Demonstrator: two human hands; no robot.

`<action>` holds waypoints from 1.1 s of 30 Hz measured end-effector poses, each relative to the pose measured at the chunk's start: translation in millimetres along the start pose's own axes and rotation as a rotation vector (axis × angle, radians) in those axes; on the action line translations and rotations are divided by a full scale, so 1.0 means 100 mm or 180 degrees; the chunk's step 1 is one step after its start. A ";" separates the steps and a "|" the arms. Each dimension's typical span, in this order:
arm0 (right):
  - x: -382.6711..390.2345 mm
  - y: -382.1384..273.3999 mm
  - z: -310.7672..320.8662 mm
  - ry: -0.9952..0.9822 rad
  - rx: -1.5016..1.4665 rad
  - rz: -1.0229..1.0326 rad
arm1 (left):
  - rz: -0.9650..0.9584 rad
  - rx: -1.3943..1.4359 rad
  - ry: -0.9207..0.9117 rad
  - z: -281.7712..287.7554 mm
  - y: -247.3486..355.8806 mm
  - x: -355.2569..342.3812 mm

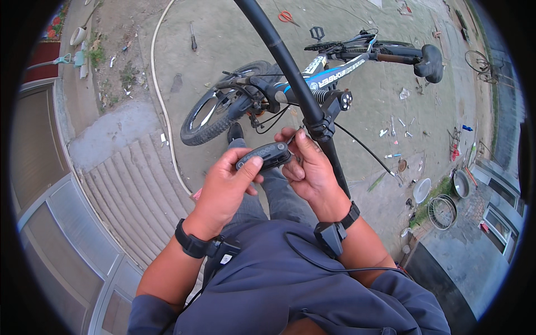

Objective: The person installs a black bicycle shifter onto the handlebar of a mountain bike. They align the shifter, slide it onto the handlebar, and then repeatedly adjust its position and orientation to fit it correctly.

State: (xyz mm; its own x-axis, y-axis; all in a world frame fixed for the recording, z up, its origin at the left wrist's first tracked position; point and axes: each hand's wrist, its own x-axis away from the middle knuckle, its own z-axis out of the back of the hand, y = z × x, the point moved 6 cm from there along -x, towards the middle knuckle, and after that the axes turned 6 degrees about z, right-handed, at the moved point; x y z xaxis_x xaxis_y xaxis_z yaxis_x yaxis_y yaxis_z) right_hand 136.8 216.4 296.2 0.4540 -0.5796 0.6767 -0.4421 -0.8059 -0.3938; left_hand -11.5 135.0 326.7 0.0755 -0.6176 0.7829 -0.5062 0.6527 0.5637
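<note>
My left hand (223, 181) is closed round the dark body of a folding bicycle multi-tool (262, 156), held level in front of my waist. With thumb and fingers, my right hand (314, 170) pinches a thin metal blade at the tool's right end; the shape of its tip is too small to make out. Just beyond my right fingers, a black handlebar (283, 53) runs upward and is clamped in a stem (330, 114). It belongs to a mountain bike (329, 70) lying on its side, with blue, white and grey on its frame.
Orange-handled scissors (286, 17) and a screwdriver (193, 38) lie on the far ground. Several small tools and parts, including a wrench (393, 126), are scattered to the right, near basins (422, 190). A pale hose (162, 97) and ridged steps (131, 192) lie left.
</note>
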 end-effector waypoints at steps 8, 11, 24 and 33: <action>0.14 -0.09 -0.09 -0.0057 0.1277 -0.0232 | -0.3143 -0.3321 0.0917 -0.37 0.59 0.42; 0.10 -0.06 -0.10 -0.0078 0.0982 -0.0304 | -0.3283 -0.3474 0.0703 -0.44 0.54 0.46; -0.01 0.03 -0.11 -0.0748 -0.0080 -0.0371 | 0.1290 0.1122 -0.1557 -0.16 -0.29 0.18; 0.02 -0.01 -0.06 -0.0834 -0.0307 -0.0238 | 0.0488 0.0232 -0.0470 -0.04 -0.12 0.07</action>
State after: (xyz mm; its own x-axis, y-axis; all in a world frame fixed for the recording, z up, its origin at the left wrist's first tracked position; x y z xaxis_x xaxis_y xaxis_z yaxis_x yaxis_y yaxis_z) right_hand 133.6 216.9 301.3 0.6668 -0.5406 0.5130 -0.4657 -0.8397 -0.2795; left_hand -1.5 124.2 326.7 -0.1311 -0.5747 0.8078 -0.5633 0.7137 0.4164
